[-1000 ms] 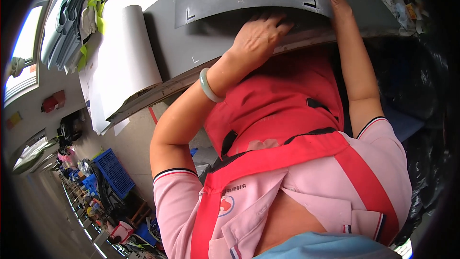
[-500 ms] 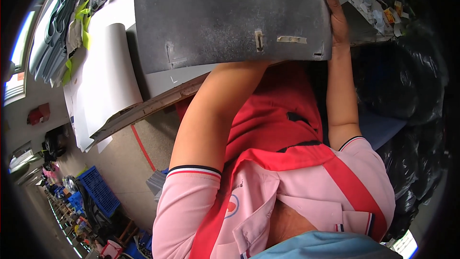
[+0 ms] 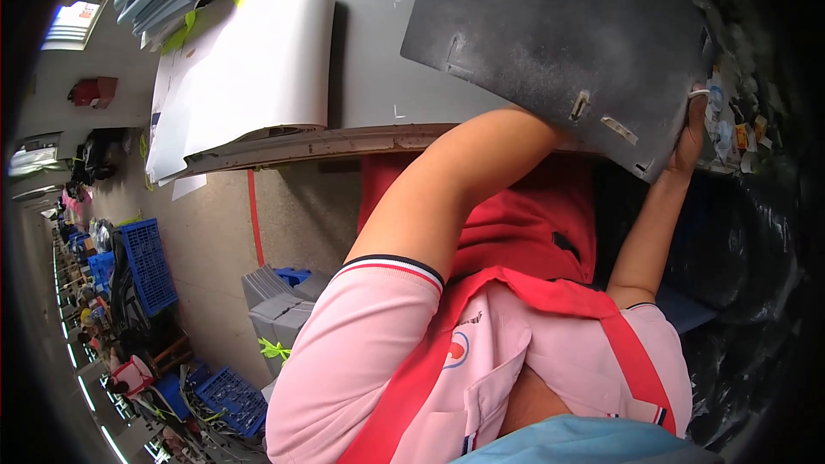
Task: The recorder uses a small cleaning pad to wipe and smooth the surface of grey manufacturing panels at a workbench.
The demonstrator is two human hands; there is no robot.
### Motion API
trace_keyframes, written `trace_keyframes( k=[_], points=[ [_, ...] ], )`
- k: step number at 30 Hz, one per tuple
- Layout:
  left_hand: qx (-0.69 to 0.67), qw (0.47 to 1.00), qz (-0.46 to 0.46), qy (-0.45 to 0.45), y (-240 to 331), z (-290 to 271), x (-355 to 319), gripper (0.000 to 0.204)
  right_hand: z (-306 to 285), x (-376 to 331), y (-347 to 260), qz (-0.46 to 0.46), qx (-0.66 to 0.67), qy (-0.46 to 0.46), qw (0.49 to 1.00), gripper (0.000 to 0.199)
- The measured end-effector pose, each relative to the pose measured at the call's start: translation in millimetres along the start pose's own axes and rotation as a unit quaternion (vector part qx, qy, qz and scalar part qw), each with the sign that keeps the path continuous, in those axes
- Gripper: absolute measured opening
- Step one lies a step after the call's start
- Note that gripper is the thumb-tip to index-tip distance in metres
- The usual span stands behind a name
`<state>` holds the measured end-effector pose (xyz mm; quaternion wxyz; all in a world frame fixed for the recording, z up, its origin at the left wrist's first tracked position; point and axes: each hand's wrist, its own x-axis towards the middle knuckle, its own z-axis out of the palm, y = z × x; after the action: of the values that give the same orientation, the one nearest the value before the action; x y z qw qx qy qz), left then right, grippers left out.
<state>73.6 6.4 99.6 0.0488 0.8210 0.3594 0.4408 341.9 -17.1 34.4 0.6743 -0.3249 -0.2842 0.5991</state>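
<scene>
Dark grey sheet (image 3: 559, 26) covers bench (image 3: 378, 77); white roll (image 3: 258, 60) crowds left

The sheet (image 3: 559, 26) is dark grey with pale dusty smudges. The shirt (image 3: 378, 361) is pink with red, white and navy cuff stripes; the apron (image 3: 516, 232) red. Crates (image 3: 146, 262) look blue.

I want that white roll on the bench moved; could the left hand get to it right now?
Probably not at once: the left hand is hidden under the dark grey sheet, seemingly supporting it. The white roll lies uncovered left of it, so freeing that hand should suffice.
</scene>
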Motion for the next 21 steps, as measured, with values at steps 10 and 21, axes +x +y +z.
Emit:
trace_keyframes(
  k=[10,21],
  points=[
    [0.01,0.993,-0.07,0.097,-15,-26,24,0.03,-69,10,45,-0.034,-0.159,0.016,0.987,0.045],
    [0.111,0.974,-0.119,0.156,-78,-180,-2,0.03,-2,10,16,-0.01,-0.022,-0.153,0.988,0.051]
  ],
)
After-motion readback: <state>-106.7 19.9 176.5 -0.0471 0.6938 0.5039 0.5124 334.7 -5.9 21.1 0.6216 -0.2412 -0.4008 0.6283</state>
